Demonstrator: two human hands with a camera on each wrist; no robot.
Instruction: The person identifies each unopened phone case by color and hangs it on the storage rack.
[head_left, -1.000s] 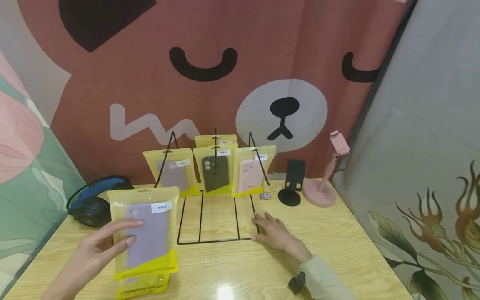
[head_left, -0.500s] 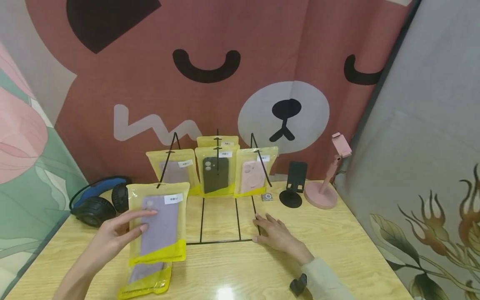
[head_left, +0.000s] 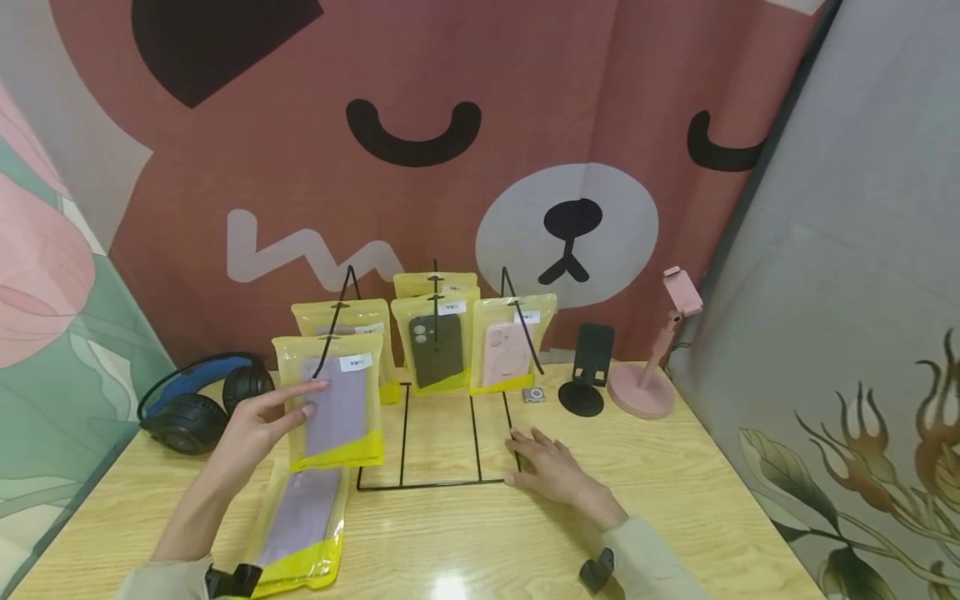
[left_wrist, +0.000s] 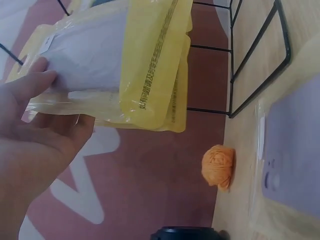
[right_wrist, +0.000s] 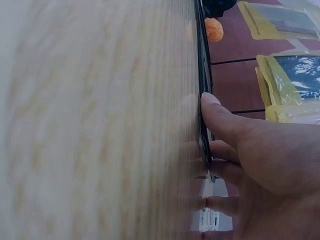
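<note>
My left hand (head_left: 258,429) pinches the left edge of a bagged purple phone case (head_left: 337,417) between thumb and fingers. A hook end of the black wire display rack (head_left: 450,483) shows in front of this bag's upper part. Another yellow bag (left_wrist: 180,95) hangs close behind it in the left wrist view. A second bagged purple case (head_left: 303,512) lies on the table below the left hand. My right hand (head_left: 558,475) rests at the rack base's front right corner, thumb and fingers touching the wire. Bagged black (head_left: 438,354) and pink (head_left: 506,354) cases hang on the other hooks.
Dark headphones (head_left: 187,421) lie at the left. A black phone stand (head_left: 592,358), a pink phone stand (head_left: 641,392) and a small silver gadget (head_left: 534,394) stand right of the rack. An orange ball (left_wrist: 218,166) shows in the left wrist view. A printed curtain hangs behind.
My left hand has carried the bagged purple case right and away from me to the left hook, uncovering the bag on the table. The right hand has stayed at the rack's corner.
</note>
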